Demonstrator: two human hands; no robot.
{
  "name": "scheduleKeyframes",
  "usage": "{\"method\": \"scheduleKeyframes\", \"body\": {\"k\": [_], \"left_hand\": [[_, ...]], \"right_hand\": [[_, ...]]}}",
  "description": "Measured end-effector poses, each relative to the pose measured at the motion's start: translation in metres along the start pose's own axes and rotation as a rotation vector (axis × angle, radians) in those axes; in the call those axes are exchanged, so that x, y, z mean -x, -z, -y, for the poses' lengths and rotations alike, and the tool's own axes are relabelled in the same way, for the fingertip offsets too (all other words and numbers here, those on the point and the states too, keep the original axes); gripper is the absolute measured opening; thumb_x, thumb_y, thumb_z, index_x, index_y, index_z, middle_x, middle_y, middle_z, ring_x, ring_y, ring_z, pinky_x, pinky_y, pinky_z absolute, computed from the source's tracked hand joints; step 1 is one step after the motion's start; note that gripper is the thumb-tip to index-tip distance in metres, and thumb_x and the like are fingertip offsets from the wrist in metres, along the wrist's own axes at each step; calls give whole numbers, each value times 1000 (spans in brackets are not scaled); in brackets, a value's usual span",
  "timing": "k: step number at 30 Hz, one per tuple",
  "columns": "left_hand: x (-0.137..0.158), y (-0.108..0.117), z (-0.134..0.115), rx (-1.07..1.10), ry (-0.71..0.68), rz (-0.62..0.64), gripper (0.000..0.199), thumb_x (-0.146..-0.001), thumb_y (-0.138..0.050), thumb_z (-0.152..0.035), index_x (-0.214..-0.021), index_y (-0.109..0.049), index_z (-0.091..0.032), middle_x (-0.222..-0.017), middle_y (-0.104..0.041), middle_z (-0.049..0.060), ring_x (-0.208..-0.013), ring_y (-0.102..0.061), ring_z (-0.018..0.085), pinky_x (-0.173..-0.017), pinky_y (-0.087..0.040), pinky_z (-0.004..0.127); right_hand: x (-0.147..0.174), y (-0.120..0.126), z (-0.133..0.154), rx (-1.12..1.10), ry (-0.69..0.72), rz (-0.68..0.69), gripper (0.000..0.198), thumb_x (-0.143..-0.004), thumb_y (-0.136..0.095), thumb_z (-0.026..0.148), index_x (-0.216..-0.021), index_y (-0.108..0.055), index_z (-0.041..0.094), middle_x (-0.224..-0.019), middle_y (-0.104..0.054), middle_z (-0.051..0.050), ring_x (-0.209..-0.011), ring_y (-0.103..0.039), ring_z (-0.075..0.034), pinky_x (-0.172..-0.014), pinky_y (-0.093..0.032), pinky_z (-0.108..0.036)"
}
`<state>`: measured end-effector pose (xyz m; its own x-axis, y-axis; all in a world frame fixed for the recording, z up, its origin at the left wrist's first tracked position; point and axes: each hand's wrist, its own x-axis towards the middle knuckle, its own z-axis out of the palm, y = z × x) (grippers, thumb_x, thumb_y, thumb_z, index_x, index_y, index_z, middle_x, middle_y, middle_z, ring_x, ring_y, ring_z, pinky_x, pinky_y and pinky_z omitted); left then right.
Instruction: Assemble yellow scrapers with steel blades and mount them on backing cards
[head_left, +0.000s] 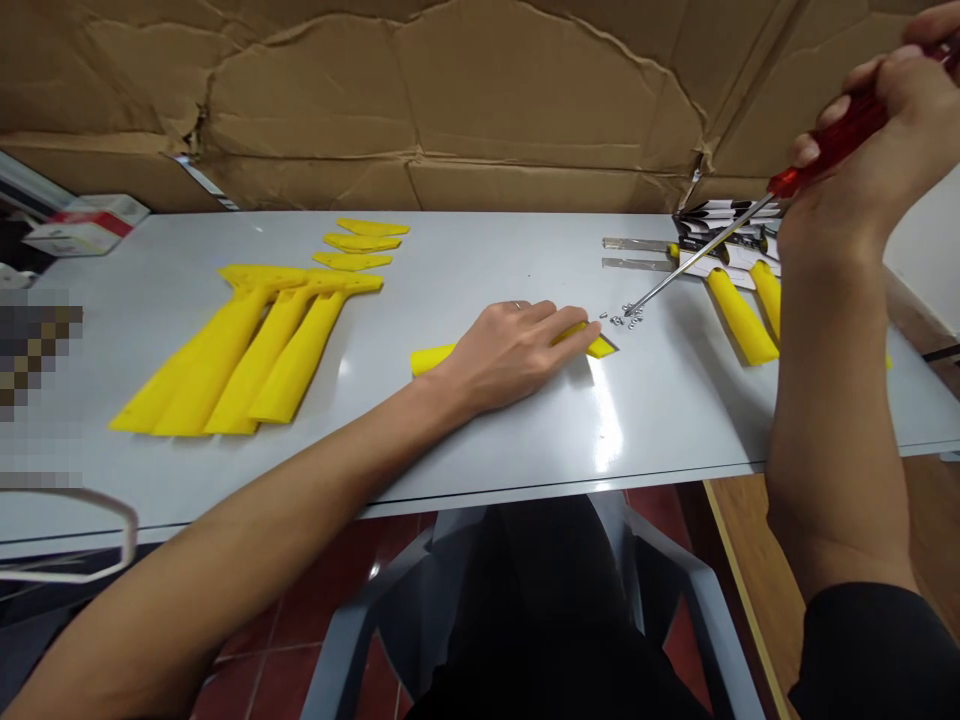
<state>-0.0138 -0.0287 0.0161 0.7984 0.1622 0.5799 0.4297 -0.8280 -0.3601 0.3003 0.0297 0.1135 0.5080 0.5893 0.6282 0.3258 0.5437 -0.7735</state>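
Note:
My right hand (862, 140) is wrapped around the red handle of a long screwdriver (701, 252), held high at the right. The screwdriver slants down to the left, its tip among several small metal screws (634, 318) on the table. My left hand (521, 350) lies over a yellow plastic handle (433, 358), fingers curled across it and holding it against the tabletop. Both ends of this handle show, with a dark edge at the right end; its middle is hidden under the hand.
Several yellow handle shells (225, 360) lie side by side at the left of the white table (480, 460). Behind them are small flat yellow pieces (362, 243). Yellow-handled tools with metal blades (637, 245) lie at the right. Cardboard (510, 90) stands along the back. A small box (90, 222) sits far left.

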Motion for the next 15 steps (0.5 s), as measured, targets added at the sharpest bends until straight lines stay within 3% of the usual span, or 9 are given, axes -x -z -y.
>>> {"method": "scheduleKeyframes", "body": {"k": [3,6,9,15], "left_hand": [[5,2,5,111,112,-64,24,-107,-52,-16,-115,-74,-22,-100,-85,-1,-82,-78,14,-62,-50,28],[9,3,6,217,294,-110,18,-105,-57,-23,-112,-74,-22,-91,-84,1,-78,-78,15,-66,-51,28],[9,5,5,325,454,-120,13,-102,-65,-27,-108,-75,-22,-88,-83,1,-74,-76,15,-67,-52,27],[4,15,3,532,631,-77,13,-99,-67,-28,-109,-72,-21,-98,-85,2,-84,-80,15,-75,-58,27]], "right_hand": [[2,-8,4,-13,-21,-16,14,-96,-45,18,-108,-38,18,-85,-48,2,-66,-46,0,-55,-35,-12],[-2,-16,6,-74,-47,-101,18,-92,-28,3,-99,-34,19,-78,-42,3,-53,-36,-2,-43,-20,-19],[-5,-20,6,-113,-58,-132,27,-88,-20,-3,-92,-30,21,-76,-39,2,-48,-31,-4,-39,-10,-25],[-4,-21,-2,-138,-5,-109,25,-89,-22,-2,-93,-31,21,-77,-41,2,-47,-36,-5,-38,-12,-25]]}}
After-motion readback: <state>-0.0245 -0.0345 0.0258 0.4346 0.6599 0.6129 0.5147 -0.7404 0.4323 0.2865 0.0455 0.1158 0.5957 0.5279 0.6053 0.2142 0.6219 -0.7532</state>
